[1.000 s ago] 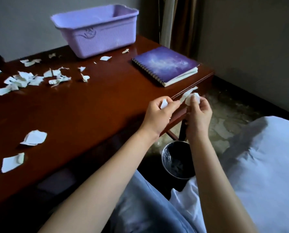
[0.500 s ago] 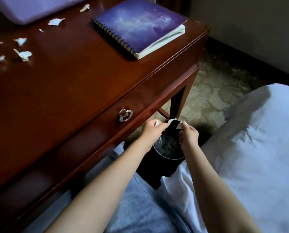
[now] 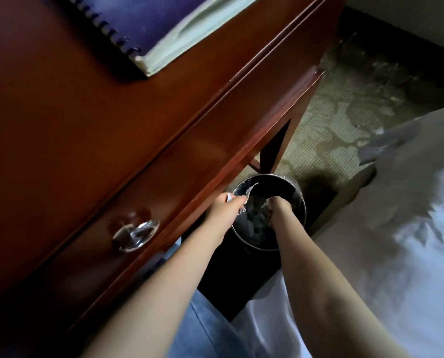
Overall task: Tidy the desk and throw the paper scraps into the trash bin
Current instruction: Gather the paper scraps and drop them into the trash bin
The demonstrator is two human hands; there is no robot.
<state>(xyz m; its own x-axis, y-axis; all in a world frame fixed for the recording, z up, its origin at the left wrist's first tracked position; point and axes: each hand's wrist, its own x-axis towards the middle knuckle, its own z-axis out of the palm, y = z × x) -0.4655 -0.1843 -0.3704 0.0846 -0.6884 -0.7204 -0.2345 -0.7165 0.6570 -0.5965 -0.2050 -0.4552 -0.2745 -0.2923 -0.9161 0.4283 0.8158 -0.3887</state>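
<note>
Fingers (image 3: pixel 237 201) of the left hand (image 3: pixel 224 211) pinch a white paper scrap (image 3: pixel 229 197) over the left rim of the trash bin (image 3: pixel 300 200). The right hand (image 3: pixel 280 205) is down inside the bin; I cannot tell what its fingers do. The bin stands on the patterned floor (image 3: pixel 345 112) between the red table (image 3: pixel 86 125) and a white bed (image 3: pixel 409 228). Half a second ago both hands were at the rim; now the right one is deeper.

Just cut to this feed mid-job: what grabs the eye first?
Both hands meet at the round bin on the floor beside the desk: the left hand pinches a white scrap at its rim, the right hand reaches inside. On the desk lies a purple spiral notebook; a shiny knob glints on its front.
</note>
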